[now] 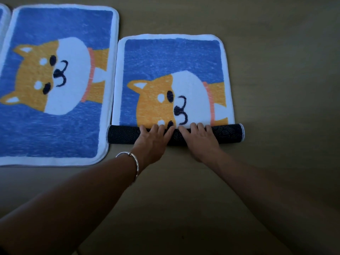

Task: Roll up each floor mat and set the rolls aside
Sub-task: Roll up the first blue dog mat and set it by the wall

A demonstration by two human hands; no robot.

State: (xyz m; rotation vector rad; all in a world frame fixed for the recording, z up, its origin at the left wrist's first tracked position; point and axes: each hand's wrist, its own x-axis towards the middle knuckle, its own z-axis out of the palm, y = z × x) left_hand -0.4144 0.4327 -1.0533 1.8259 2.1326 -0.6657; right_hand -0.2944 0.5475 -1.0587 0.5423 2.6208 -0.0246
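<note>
Both hands, left (153, 138) right (199, 138), flat on half-rolled mat (173, 57).

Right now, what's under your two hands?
The dark dotted roll of the dog mat. The left hand and right hand press on its middle, hiding that part. The mat's rolled-up inside can't be seen.

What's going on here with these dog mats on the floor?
A person is rolling up the right-hand mat from its near end. The left hand and the right hand press side by side on the roll, whose dark dotted backing faces out. Most of that mat lies flat beyond the roll, its dog picture half covered. A second mat lies fully flat to the left, and the edge of a third mat shows at the far left. No finished rolls are visible.
</note>
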